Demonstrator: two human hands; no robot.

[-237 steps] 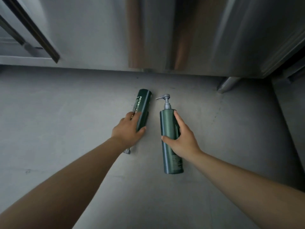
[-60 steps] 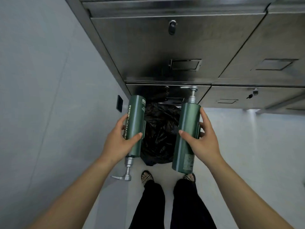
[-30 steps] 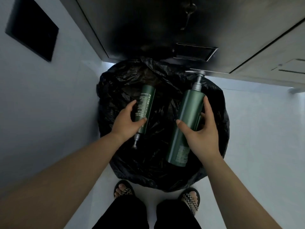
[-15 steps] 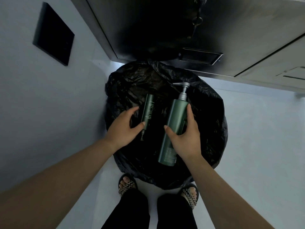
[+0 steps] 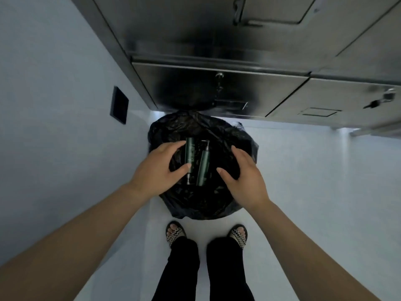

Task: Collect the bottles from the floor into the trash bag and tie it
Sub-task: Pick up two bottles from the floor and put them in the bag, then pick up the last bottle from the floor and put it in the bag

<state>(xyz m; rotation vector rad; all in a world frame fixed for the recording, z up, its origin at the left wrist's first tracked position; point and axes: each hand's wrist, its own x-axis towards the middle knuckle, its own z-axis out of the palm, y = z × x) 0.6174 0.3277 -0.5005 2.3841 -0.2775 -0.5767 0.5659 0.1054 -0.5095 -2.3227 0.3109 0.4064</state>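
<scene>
Two dark green pump bottles lie side by side inside the open black trash bag (image 5: 195,205) on the floor. The left bottle (image 5: 190,153) has its pump end toward me. The right bottle (image 5: 204,168) points its pump away from me. My left hand (image 5: 156,172) hovers above the bag's left side, fingers relaxed and spread, holding nothing. My right hand (image 5: 245,177) hovers above the bag's right side in the same way, empty. Neither hand touches a bottle.
Steel cabinets (image 5: 217,51) with drawers and keys stand right behind the bag. A pale wall with a black plate (image 5: 119,107) runs along the left. My sandalled feet (image 5: 206,233) stand just in front of the bag on the light floor.
Both hands have let go of the bottles, which now lie deep in the bag. The hands have lifted and spread apart above the bag's opening.
</scene>
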